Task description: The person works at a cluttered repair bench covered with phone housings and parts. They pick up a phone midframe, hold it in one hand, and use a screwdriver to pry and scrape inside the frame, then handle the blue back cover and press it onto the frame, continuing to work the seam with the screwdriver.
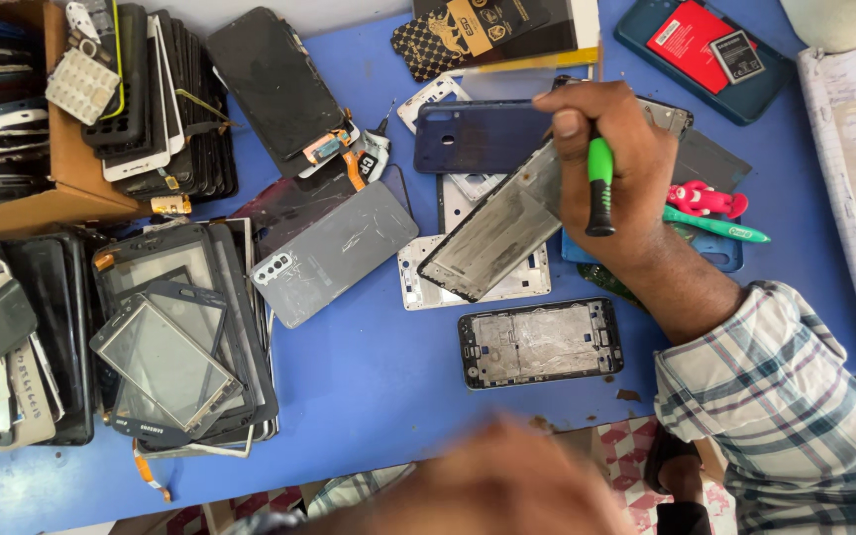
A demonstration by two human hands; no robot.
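— Screwdriver, green and black handle, locked in my right grip point(636, 173); that's the screwdriver point(599, 168) standing nearly upright in my fist, thumb up along the top, tip hidden behind the fingers.

— And what's under it?

— Grey phone frame point(492, 233), a long flat panel lying slantwise. Its upper end runs under my right grip, so it's touching or tucked beneath; I can't tell whether the fingers pinch it too. Its lower end rests across a white frame point(416, 282) on the blue counter point(378, 386).

— So where are you in the job?

— My read: I'm mid-work on that grey frame, tool poised at its top end. Any next move calls for a steady panel and a tip I can see, and right now my own fingers cover both.

— Left side?

— Left grip point(507, 485) is low at the near edge, one big blur. Wide or closed, I can't say. It's well apart from the frame.

— Around you?

— Dark blue back cover point(473, 137) just beside my thumb, a black-rimmed frame point(539, 343) below the grey one, a grey back cover point(334, 253) further left. A green pen point(720, 228) and a pink toy figure point(705, 198) sit behind my wrist. Far left, a pile of glass screens point(165, 347) and a cardboard box point(76, 178) stuffed with more.
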